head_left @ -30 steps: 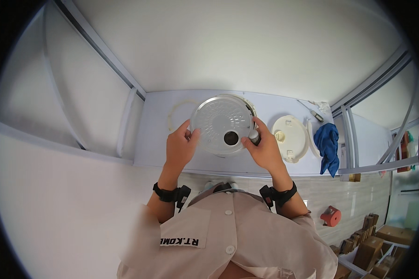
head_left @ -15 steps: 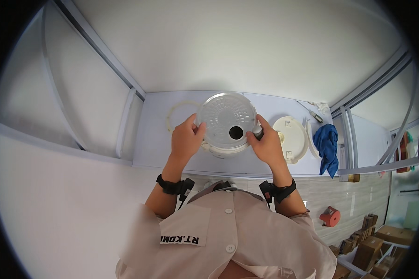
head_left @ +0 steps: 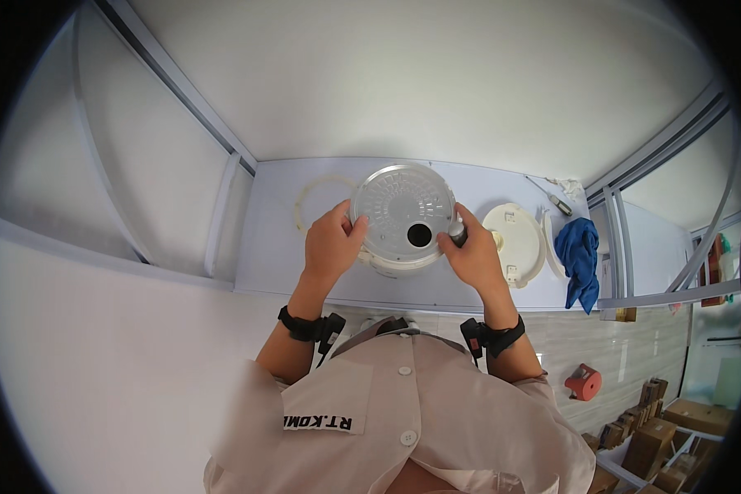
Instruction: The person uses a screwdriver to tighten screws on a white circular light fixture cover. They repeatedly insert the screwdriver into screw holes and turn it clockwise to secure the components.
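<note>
Between my hands is a round silver metal plate [head_left: 403, 202] with embossed dimples and one dark round hole to the right of its middle. My left hand [head_left: 331, 245] grips its left edge, thumb on top and fingers bent round the side. At the right edge my right hand [head_left: 475, 251] grips the plate, thumb near the hole. A short grey cylindrical part [head_left: 457, 233] shows beside the right thumb; I cannot tell whether it is held or fixed there. A round white body [head_left: 399, 268] shows below the plate, mostly hidden by it.
A thin cream ring [head_left: 300, 202] lies on the white table [head_left: 276, 263] at left. To the right are a white oval cover [head_left: 523, 243] with brackets, a screwdriver [head_left: 558, 202] and a blue cloth [head_left: 580, 259] hanging over the edge. A red stool [head_left: 584, 383] stands on the floor.
The plate and both hands have shifted very slightly to the right. Both hands keep their grip, and the other things on the table stay in place.
</note>
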The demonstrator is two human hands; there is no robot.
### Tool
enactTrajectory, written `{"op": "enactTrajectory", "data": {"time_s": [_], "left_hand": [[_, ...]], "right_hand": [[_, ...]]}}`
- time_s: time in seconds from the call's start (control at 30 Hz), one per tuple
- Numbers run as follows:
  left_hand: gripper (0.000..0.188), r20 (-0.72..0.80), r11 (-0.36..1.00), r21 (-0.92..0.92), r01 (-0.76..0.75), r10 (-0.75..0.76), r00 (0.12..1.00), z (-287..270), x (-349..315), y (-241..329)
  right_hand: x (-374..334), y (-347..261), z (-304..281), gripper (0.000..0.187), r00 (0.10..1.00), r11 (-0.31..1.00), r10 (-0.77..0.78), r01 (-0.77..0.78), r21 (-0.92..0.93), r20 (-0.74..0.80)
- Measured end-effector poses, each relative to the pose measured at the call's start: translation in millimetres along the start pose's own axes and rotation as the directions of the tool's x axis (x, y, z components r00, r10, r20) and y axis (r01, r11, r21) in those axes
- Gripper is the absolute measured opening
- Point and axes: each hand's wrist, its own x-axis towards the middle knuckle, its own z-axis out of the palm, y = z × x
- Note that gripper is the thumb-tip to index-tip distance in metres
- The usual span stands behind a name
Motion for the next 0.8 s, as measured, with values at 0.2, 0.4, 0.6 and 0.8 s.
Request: {"op": "enactTrajectory", "data": {"time_s": [0.2,0.4,0.6,0.8], "left_hand": [[0.051,-0.044,1.000,0.022,-0.002,0.003,0.999,5,-5,-3],[0.054,-0.087,0.997,0.037,-0.066,0.069,0.994,11,-5,-14],[0.052,-0.090,0.999,0.026,-0.046,0.049,0.995,11,-6,-11],[0.050,-0.133,0.995,0.016,-0.096,0.098,0.986,15,-9,-15]], "right_hand": [[0,4,1,0.070,1.000,1.000,-0.008,0.008,0.018,0.005],[3,6,1,0.068,1.000,1.000,0.004,-0.004,-0.001,0.014],[5,2,-1,0.068,0.999,1.000,0.022,-0.022,-0.014,0.025],[10,7,-1,0.068,1.000,1.000,0.005,-0.004,-0.018,0.019]]}}
